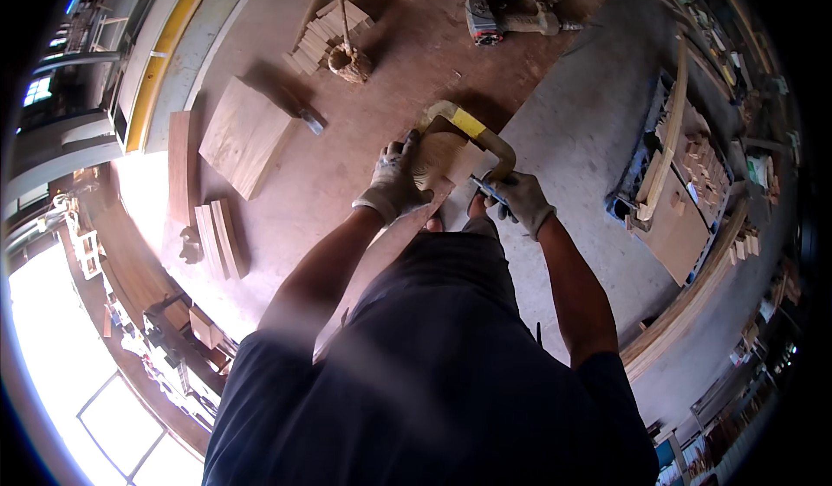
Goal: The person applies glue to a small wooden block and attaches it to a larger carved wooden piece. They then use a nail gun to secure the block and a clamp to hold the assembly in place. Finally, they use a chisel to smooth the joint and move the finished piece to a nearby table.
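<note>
Clamp [469, 123] apart from slab edge [270, 157]

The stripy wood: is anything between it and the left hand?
Only the glove, as far as I can see. The left hand seems to be touching the stripy wood; the yellow-banded clamp curves along its far side, not between them.

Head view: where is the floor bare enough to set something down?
Grey floor between the right hand and the tan panel; also floor between the large board and left hand. Crowded: at top, around the small wood blocks and brown pot.
</note>
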Motion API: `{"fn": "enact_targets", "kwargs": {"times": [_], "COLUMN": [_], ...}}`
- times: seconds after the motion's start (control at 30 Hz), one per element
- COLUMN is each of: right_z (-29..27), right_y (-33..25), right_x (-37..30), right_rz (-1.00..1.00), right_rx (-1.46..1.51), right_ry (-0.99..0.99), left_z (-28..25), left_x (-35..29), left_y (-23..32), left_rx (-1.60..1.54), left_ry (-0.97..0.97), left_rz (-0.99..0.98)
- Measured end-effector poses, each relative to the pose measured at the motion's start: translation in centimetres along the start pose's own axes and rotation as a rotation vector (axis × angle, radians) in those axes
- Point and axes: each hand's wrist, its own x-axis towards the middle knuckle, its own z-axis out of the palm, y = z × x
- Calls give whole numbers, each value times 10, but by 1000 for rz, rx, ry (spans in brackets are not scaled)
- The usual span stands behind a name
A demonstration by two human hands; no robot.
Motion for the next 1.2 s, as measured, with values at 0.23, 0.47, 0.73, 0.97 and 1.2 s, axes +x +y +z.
{"fn": "enact_targets", "kwargs": {"times": [0.23, 0.47, 0.73, 0.97, 1.2], "right_z": [4, -8, -15, -10, -13], "right_y": [10, 16, 15, 6, 12], "right_x": [0, 4, 8, 2, 6], "right_rz": [11, -50, -4, 23, 11], "right_rx": [106, 56, 52, 60, 24], "right_ry": [9, -8, -16, -17, -17], "left_z": [9, 7, 0, 0, 3], "left_x": [-1, -2, 1, -1, -8], "left_y": [-8, 2, 2, 6, 19], "left_rx": [-1, -6, 5, 8, 161], "left_ry": [34, 30, -37, -11, 16], "left_rz": [16, 11, 12, -7, -51]}}
